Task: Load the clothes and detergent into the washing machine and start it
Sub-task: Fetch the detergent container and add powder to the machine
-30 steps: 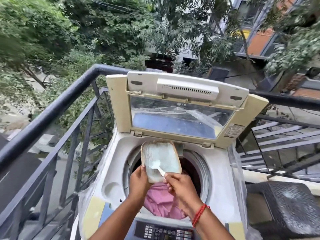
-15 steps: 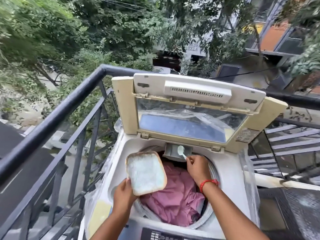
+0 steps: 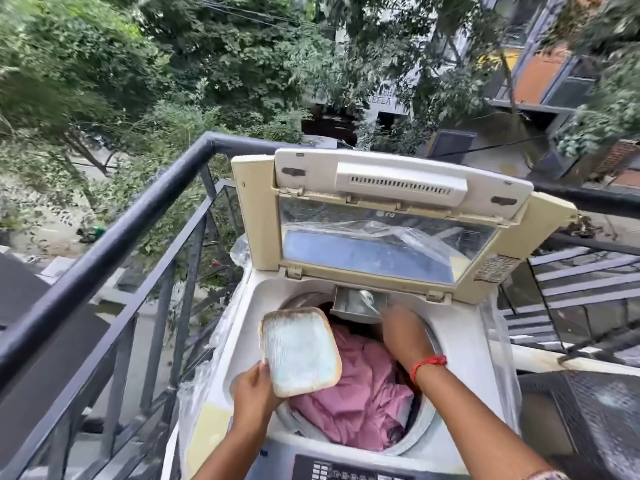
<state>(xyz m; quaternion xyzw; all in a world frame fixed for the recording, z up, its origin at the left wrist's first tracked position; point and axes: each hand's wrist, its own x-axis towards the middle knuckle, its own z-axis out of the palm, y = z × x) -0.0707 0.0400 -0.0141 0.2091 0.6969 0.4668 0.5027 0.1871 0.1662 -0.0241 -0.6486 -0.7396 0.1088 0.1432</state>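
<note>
Top-load washing machine on balcony, lid up vs. black railing. Pink clothes piled in drum. Left hand gripping detergent tub by lower edge, held tilted over drum's left side, open face w/ pale powder toward camera. Right hand reaching to detergent drawer at drum's rear rim; fingers hidden, can't tell if clenched or grasping anything. Red thread on right wrist.

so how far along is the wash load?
Done: pink clothes sit in the drum, lid up. In hand: left hand holds the detergent tub; right hand is at the dispenser tray, apparently tipping powder in. Left: put the tub away, shut the lid, press start on the panel.
</note>
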